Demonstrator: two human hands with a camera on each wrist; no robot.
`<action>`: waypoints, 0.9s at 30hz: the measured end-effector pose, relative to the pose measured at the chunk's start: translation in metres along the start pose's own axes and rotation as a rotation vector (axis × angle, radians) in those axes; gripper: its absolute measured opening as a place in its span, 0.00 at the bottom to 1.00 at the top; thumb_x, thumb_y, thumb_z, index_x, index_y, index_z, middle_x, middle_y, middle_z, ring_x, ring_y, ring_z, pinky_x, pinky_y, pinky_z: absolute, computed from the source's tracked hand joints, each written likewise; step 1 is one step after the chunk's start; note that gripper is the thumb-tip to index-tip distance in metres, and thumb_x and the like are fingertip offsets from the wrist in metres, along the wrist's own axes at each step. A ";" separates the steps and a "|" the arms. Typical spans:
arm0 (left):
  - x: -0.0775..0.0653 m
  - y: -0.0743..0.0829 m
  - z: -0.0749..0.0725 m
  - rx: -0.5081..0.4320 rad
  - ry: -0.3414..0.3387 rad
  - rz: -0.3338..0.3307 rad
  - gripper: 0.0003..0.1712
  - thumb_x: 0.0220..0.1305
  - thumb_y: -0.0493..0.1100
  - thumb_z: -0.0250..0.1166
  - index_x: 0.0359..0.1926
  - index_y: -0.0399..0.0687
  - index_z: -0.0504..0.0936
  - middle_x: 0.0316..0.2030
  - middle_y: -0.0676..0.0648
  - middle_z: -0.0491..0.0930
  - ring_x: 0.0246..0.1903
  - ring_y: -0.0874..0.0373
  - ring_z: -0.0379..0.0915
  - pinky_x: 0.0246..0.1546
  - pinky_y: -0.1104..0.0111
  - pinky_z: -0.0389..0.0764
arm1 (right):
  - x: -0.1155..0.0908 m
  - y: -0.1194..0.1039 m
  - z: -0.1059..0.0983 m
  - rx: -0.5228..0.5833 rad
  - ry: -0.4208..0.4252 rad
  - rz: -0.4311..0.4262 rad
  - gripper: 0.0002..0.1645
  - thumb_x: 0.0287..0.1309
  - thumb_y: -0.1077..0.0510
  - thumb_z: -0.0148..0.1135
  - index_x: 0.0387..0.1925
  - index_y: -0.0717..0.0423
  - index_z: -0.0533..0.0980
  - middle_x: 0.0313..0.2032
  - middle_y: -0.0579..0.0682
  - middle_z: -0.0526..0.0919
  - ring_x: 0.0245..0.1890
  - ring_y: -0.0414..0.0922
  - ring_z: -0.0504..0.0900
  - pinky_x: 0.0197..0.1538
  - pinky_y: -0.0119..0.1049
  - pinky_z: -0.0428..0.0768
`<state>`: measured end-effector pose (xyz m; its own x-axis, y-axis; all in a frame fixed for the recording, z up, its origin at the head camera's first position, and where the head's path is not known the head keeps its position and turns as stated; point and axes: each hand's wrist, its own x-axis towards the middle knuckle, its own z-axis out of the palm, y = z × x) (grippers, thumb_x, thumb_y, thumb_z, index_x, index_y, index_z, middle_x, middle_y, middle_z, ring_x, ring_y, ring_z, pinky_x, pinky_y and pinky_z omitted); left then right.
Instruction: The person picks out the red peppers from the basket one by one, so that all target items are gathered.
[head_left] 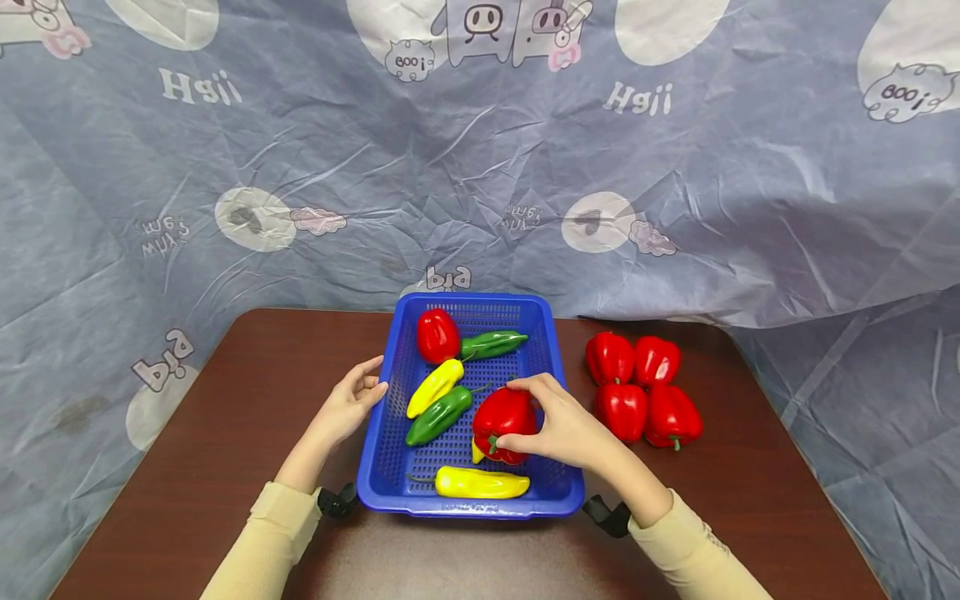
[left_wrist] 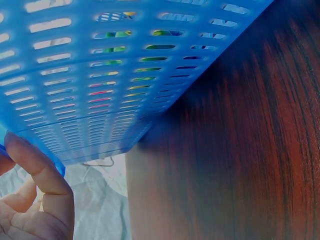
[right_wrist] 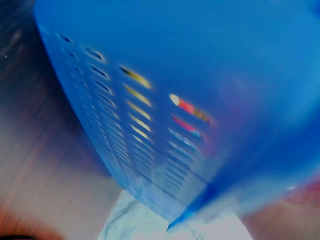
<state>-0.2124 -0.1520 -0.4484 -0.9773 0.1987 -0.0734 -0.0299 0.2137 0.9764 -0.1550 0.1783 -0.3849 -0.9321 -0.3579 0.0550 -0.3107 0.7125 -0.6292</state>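
A blue plastic basket (head_left: 375,454) with slotted walls sits in the middle of the table. My left hand (head_left: 348,406) holds its left rim, with curled fingers (left_wrist: 47,172) at the edge in the left wrist view. Inside the basket's right part, my right hand (head_left: 561,423) grips a red bell pepper (head_left: 506,415) between thumb and fingers. A yellow pepper (head_left: 477,451) is mostly hidden beneath it. Around these lie another red bell pepper (head_left: 438,336), two green peppers (head_left: 495,343), a yellow pepper (head_left: 435,388) and a long yellow pepper (head_left: 483,482) near the front wall.
Several red bell peppers (head_left: 622,411) stand grouped on the dark wooden table (head_left: 750,500), right of the basket. Behind the table hangs a grey-blue printed cloth (head_left: 420,200). The basket's wall (right_wrist: 150,150) fills most of the right wrist view, hiding the right hand there.
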 end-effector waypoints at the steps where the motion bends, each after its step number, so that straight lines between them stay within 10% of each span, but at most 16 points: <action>1: 0.000 0.000 0.000 -0.004 0.004 -0.005 0.33 0.73 0.36 0.55 0.74 0.38 0.56 0.46 0.35 0.75 0.34 0.65 0.77 0.37 0.73 0.81 | -0.001 0.001 -0.003 0.038 0.013 0.010 0.41 0.47 0.41 0.76 0.61 0.49 0.72 0.54 0.51 0.74 0.53 0.50 0.78 0.52 0.46 0.83; 10: -0.001 0.000 -0.001 0.015 0.007 -0.013 0.32 0.73 0.36 0.55 0.74 0.38 0.56 0.48 0.34 0.75 0.36 0.64 0.77 0.39 0.73 0.81 | -0.015 0.016 -0.033 0.463 0.107 0.115 0.37 0.60 0.54 0.67 0.67 0.58 0.64 0.62 0.61 0.70 0.57 0.57 0.78 0.53 0.39 0.82; 15: -0.001 -0.001 -0.001 0.009 0.005 -0.010 0.33 0.73 0.36 0.55 0.74 0.38 0.55 0.49 0.33 0.74 0.36 0.64 0.77 0.39 0.73 0.81 | -0.031 0.028 -0.049 0.489 0.170 0.175 0.35 0.65 0.54 0.61 0.69 0.57 0.62 0.62 0.60 0.71 0.54 0.44 0.78 0.50 0.25 0.78; 21: -0.001 -0.001 -0.002 0.019 0.001 -0.001 0.33 0.73 0.37 0.55 0.74 0.38 0.55 0.48 0.34 0.75 0.35 0.65 0.77 0.37 0.72 0.81 | -0.053 0.049 -0.061 0.482 0.206 0.260 0.36 0.68 0.50 0.56 0.72 0.55 0.60 0.69 0.57 0.64 0.68 0.55 0.67 0.57 0.22 0.73; 27: -0.001 0.000 -0.001 0.022 0.000 -0.007 0.33 0.73 0.37 0.55 0.74 0.38 0.55 0.48 0.35 0.75 0.36 0.64 0.77 0.38 0.72 0.81 | -0.077 0.071 -0.059 0.500 0.240 0.299 0.34 0.68 0.51 0.57 0.71 0.57 0.61 0.59 0.37 0.69 0.54 0.27 0.73 0.52 0.18 0.73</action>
<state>-0.2115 -0.1533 -0.4481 -0.9771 0.1972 -0.0803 -0.0322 0.2358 0.9713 -0.1166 0.2920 -0.3876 -0.9991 0.0000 -0.0429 0.0398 0.3713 -0.9276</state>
